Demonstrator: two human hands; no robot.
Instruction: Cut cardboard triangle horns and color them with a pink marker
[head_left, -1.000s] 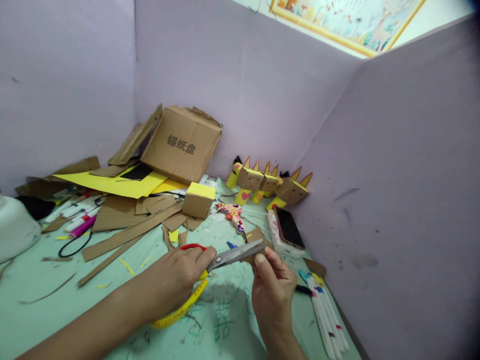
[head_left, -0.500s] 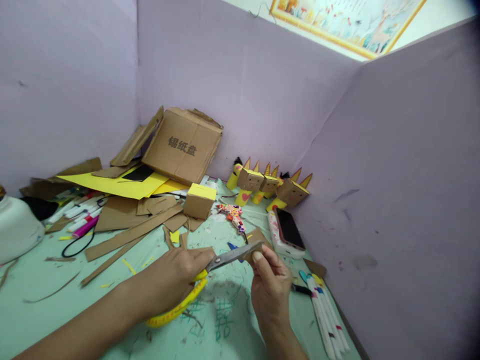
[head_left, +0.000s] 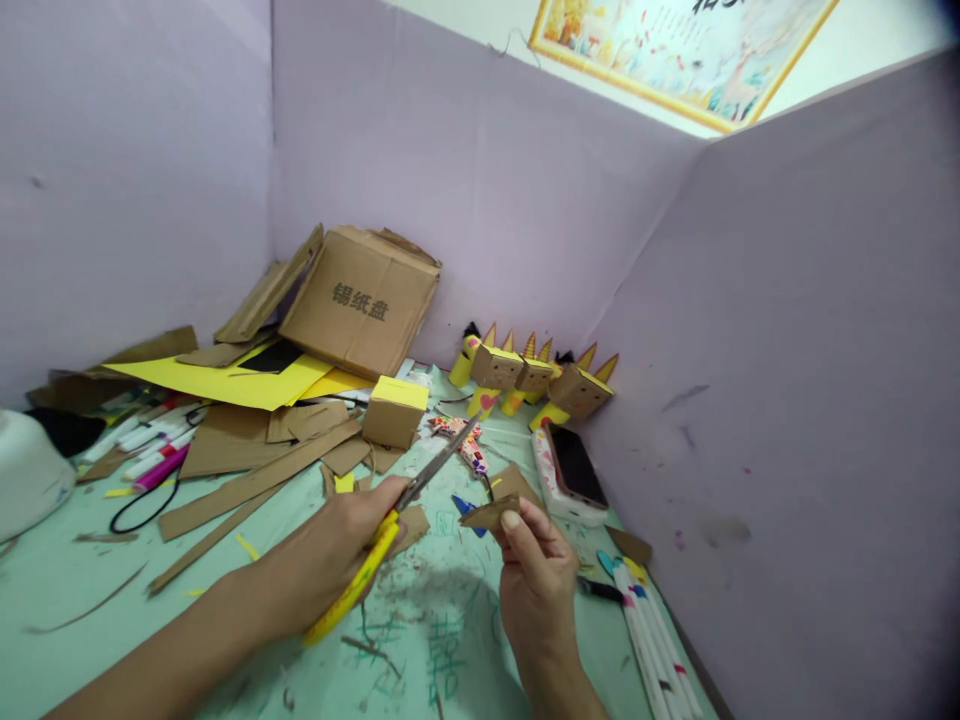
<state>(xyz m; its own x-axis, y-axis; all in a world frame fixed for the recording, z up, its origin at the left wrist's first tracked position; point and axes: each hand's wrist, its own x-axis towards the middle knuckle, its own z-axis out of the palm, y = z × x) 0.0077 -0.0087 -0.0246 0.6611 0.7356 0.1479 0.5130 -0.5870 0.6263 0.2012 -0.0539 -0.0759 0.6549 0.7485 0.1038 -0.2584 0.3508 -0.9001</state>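
My left hand (head_left: 345, 545) is closed round the yellow handles of a pair of scissors (head_left: 435, 470), whose blades point up and away to the right. A small pointed piece of brown cardboard (head_left: 489, 512) is pinched between the thumb and fingers of my right hand (head_left: 538, 560). The blades are apart from this piece. Behind it lie a patterned glue gun (head_left: 471, 452) with a blue part (head_left: 466, 512) and another flat cardboard scrap (head_left: 521, 484). A small cardboard box with a yellow top (head_left: 395, 412) stands farther back.
Cardboard strips (head_left: 259, 478), yellow sheets (head_left: 217, 382) and markers (head_left: 161, 440) cover the left side. A large carton (head_left: 362, 300) leans at the back. Cardboard figures (head_left: 536, 378) stand along the wall. A phone (head_left: 576, 465) and white markers (head_left: 651, 635) lie at right.
The scissors have swung away from the cardboard piece and now point more upward. My right hand still holds the piece, whose pointed end now shows. The view has shifted slightly.
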